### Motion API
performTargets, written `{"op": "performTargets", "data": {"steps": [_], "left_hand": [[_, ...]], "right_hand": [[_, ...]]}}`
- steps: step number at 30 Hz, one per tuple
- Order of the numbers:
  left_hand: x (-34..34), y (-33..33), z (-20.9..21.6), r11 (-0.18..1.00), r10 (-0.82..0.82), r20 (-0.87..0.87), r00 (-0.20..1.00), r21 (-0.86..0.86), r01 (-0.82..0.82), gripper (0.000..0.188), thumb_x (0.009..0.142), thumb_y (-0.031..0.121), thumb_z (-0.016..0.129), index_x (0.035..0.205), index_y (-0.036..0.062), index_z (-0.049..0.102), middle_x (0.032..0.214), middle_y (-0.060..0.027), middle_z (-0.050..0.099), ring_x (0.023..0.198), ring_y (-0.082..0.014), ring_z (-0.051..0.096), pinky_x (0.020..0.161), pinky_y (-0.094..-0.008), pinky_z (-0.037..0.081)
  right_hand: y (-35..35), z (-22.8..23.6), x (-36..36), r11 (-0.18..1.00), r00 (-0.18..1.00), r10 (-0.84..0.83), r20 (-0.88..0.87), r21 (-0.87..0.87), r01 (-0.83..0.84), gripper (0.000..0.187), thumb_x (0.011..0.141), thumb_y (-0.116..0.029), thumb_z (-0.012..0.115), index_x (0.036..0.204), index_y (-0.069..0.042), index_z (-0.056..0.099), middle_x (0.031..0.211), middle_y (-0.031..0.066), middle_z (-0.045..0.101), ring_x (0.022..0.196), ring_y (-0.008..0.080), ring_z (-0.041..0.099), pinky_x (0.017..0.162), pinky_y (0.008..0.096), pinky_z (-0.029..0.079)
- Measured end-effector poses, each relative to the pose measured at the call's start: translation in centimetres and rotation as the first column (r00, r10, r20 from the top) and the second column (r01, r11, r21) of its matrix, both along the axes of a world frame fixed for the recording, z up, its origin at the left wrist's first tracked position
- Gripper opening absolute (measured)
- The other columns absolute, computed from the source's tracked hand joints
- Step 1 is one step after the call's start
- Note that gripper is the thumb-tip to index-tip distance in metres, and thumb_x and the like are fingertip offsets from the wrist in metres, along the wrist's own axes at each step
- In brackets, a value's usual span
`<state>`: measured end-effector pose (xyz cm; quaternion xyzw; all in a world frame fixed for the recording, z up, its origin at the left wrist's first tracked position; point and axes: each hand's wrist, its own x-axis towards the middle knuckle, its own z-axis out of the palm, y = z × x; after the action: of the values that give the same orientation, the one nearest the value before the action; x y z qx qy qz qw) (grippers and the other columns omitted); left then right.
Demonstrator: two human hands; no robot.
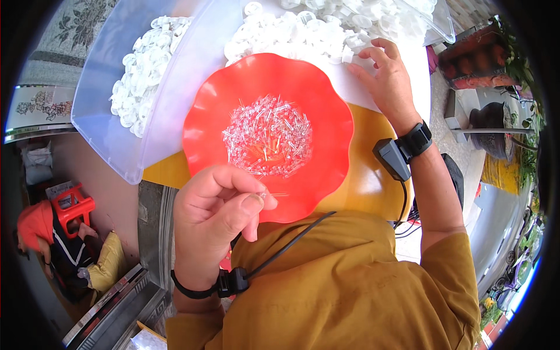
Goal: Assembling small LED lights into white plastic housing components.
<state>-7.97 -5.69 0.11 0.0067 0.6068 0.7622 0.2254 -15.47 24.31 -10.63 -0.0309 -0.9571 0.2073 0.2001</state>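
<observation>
My left hand (224, 207) is in front of the red bowl's near rim, its thumb and index finger pinched on a small clear LED (263, 195) whose thin wire legs point right. Beneath and beyond it sits the wavy-rimmed red bowl (201, 125), holding a heap of loose clear LEDs (268, 131) with wire legs. At the upper right, my right hand (382, 76) reaches to the edge of a pile of small white plastic caps (286, 35). Its thumb and index finger are apart, close beside one white cap (347, 55); contact is unclear.
A translucent bin (111, 154) at the left holds more white caps; another clear bin (446, 26) stands at the top right. The yellow tabletop (370, 131) shows beside the bowl. Cables run from both wrist straps. Away to the left, a person (44, 230) is near a red stool (73, 207).
</observation>
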Motion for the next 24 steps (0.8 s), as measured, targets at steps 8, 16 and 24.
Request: {"op": "performTargets", "data": {"steps": [8, 16, 24], "left_hand": [[1.1, -0.2, 1.4, 0.998, 0.029, -0.022, 0.999, -0.05, -0.03, 0.008, 0.083, -0.001, 0.056, 0.091, -0.0037, 0.057, 0.082, -0.0133, 0.064, 0.057, -0.0064, 0.053, 0.053, -0.0185, 0.045], [1.6, 0.6, 1.6, 0.996, -0.028, -0.158, 0.987, -0.092, 0.014, 0.007, 0.081, -0.006, 0.055, 0.088, -0.0056, 0.057, 0.082, -0.0153, 0.063, 0.061, -0.0084, 0.055, 0.051, -0.018, 0.044], [1.8, 0.5, 1.4, 0.996, -0.01, -0.182, 0.983, -0.084, -0.005, 0.006, 0.082, -0.003, 0.055, 0.087, -0.0051, 0.055, 0.081, -0.0161, 0.062, 0.058, -0.0086, 0.055, 0.048, -0.0181, 0.045]], "right_hand": [[-1.1, 0.8, 1.6, 0.997, 0.997, 0.075, 0.014, 0.007, -0.075, 0.027, 0.069, -0.02, 0.074, 0.088, -0.004, 0.064, 0.124, 0.0152, 0.049, 0.099, 0.0338, 0.057, 0.085, 0.0374, 0.048], [-1.1, 0.1, 1.6, 0.996, 0.996, 0.086, -0.04, 0.001, -0.086, 0.03, 0.069, -0.017, 0.074, 0.094, -0.004, 0.063, 0.129, 0.0175, 0.045, 0.104, 0.034, 0.055, 0.085, 0.0373, 0.049], [-1.5, 2.1, 3.9, 0.99, 0.987, 0.123, -0.105, -0.049, -0.129, 0.03, 0.073, -0.013, 0.073, 0.099, -0.004, 0.061, 0.124, 0.0127, 0.051, 0.091, 0.0261, 0.06, 0.076, 0.0313, 0.051]]}}
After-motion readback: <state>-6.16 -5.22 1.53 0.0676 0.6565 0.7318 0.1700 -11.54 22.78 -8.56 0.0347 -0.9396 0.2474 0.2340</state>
